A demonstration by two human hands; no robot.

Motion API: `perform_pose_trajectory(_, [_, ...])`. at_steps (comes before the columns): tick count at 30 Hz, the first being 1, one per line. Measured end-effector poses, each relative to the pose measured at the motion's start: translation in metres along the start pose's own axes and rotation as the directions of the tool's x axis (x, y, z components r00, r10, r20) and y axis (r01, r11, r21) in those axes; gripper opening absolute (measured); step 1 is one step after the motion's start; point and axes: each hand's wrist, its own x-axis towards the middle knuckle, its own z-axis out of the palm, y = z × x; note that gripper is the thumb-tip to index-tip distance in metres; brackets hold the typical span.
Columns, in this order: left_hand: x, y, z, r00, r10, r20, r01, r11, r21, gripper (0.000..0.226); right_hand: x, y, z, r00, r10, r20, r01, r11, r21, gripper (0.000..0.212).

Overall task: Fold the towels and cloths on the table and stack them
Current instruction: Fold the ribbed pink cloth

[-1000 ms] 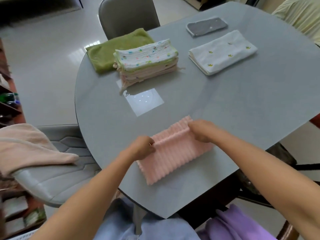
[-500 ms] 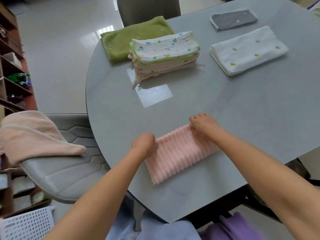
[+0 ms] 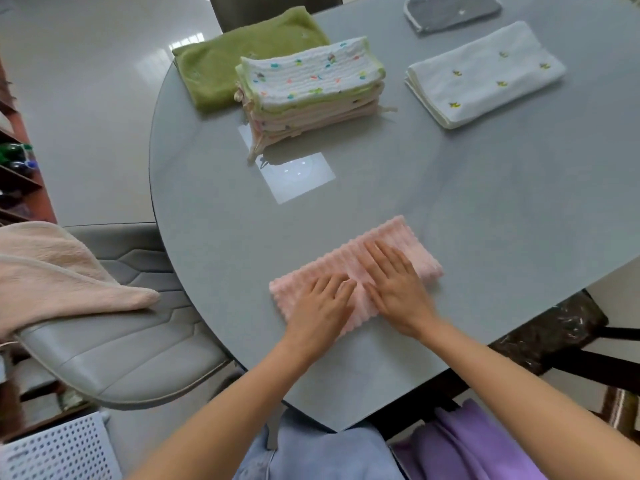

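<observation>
Both hands, left hand (image 3: 320,308) and right hand (image 3: 398,289), fingers flat, press fluffy ribbed pink towel (image 3: 420,252) on smooth grey worktop (image 3: 485,202).

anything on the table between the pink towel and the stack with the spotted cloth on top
Nothing visible does. The pink ribbed towel lies under both flat hands, left hand and right hand. Between it and the stack of folded cloths there is only bare grey table with a bright reflection.

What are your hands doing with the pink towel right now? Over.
Left hand and right hand open, pressing flat on folded pink towel. Stack waiting beyond. Nothing between them.
</observation>
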Motion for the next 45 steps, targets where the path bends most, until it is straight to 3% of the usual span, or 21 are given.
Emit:
perform_pose_trajectory(5, [-0.012,0.004,0.029,0.936,-0.2,0.291,0.203,0.979,0.019,0.077,-0.016,0.013,0.027,0.949,0.179,0.258,-0.167,0.984,-0.067,0.062])
perform_pose_trajectory(10, [-0.024,-0.006,0.036,0.91,-0.211,0.357,0.201,0.978,0.065,0.102,-0.026,0.036,0.022,0.936,0.273,0.221,-0.254,0.961,-0.114,0.071])
perform_pose_trajectory(12, [-0.022,-0.003,0.032,0.918,-0.209,0.336,0.204,0.978,0.051,0.101,-0.024,0.033,0.021,0.941,0.294,0.165,-0.28,0.954,-0.106,0.071])
perform_pose_trajectory(15, [-0.012,-0.003,0.027,0.954,-0.2,0.224,0.191,0.98,0.064,0.08,-0.005,0.023,0.022,0.969,0.211,0.131,-0.205,0.977,-0.058,0.066])
perform_pose_trajectory(19, [-0.006,-0.02,0.031,0.925,-0.237,0.298,0.205,0.969,0.135,0.078,0.017,0.027,0.03,0.97,0.06,0.234,-0.044,0.996,-0.074,0.068])
perform_pose_trajectory(21, [-0.012,-0.029,0.034,0.906,-0.267,0.33,0.225,0.961,0.159,0.08,0.022,0.038,0.031,0.961,0.107,0.257,-0.081,0.991,-0.11,0.073])
perform_pose_trajectory(26, [-0.012,-0.034,0.025,0.82,-0.429,0.378,0.352,0.9,0.258,0.09,0.028,0.065,0.02,0.871,0.443,0.215,-0.421,0.896,-0.138,0.064])
perform_pose_trajectory(28, [-0.015,-0.034,0.013,0.712,-0.614,0.34,0.582,0.787,0.203,0.092,0.024,0.058,0.014,0.826,0.528,0.197,-0.507,0.849,-0.151,0.067])
perform_pose_trajectory(31, [-0.028,-0.029,-0.014,0.504,-0.844,0.184,0.858,0.514,0.005,0.076,0.014,0.039,0.002,0.773,0.63,0.071,-0.621,0.775,-0.12,0.062])
perform_pose_trajectory(32, [-0.03,-0.024,-0.024,0.424,-0.882,0.206,0.906,0.416,-0.079,0.07,0.013,0.035,-0.002,0.751,0.658,0.058,-0.651,0.752,-0.101,0.056])
perform_pose_trajectory(35, [-0.022,-0.012,-0.024,0.147,-0.88,0.451,0.946,-0.008,-0.324,0.064,0.023,0.028,-0.013,0.627,0.766,0.142,-0.776,0.631,0.023,0.051])
perform_pose_trajectory(36, [-0.018,-0.005,-0.022,0.1,-0.843,0.528,0.917,-0.128,-0.378,0.063,0.028,0.027,-0.016,0.589,0.786,0.188,-0.806,0.587,0.072,0.05])
perform_pose_trajectory(38, [-0.011,0.008,-0.02,0.084,-0.792,0.605,0.85,-0.26,-0.458,0.052,0.035,0.023,-0.023,0.57,0.777,0.268,-0.821,0.551,0.15,0.042])
perform_pose_trajectory(40, [-0.002,0.017,-0.02,0.1,-0.797,0.595,0.814,-0.278,-0.51,0.039,0.04,0.024,-0.028,0.585,0.749,0.31,-0.811,0.551,0.197,0.03])
perform_pose_trajectory(42, [0.01,0.021,-0.027,0.123,-0.852,0.509,0.839,-0.185,-0.512,0.034,0.045,0.028,-0.032,0.592,0.731,0.34,-0.806,0.535,0.253,0.027])
perform_pose_trajectory(45, [0.026,0.019,-0.037,0.212,-0.906,0.367,0.845,-0.018,-0.534,0.033,0.052,0.036,-0.04,0.627,0.713,0.315,-0.777,0.54,0.325,0.037])
